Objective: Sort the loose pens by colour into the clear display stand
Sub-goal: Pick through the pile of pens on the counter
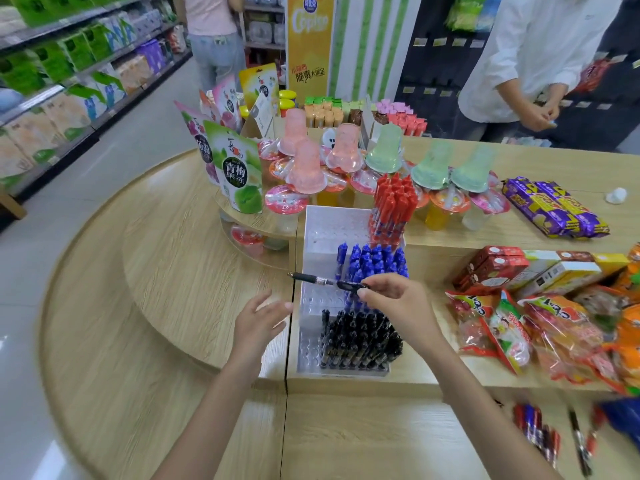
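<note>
One black pen [325,281] is in our right hand [391,299], pinched near its capped end between thumb and forefinger. It lies almost level in the air above the clear display stand [310,344], with its tip pointing left past the stand's edge. Our left hand [258,320] hovers just beside the stand's left wall, holding nothing, its fingers [277,306] spread and relaxed.

The stand is stepped in three tiers: red pens [393,202] at the back, blue pens [374,261] in the middle and black pens [360,341] in the front. Each tier is filled from the right, which leaves empty holes on the left. This pen therefore belongs in the front tier, in a free hole next to the other black ones.

To do this well, we should turn the pen upright first, cap up like its neighbours. We should do that over the open left part of the stand, so the long barrel does not sweep through the blue caps beneath it. Then we lower it straight down, tip first, and feel for the hole instead of pushing.

The stand looks light, so resting our left hand flat against its wall should stop it sliding on the counter [346,427]. We should let go only once the pen stands by itself.

More loose pens [540,427] wait on the lower counter to our right. They are blurred, but red, blue and black ones show.
</note>
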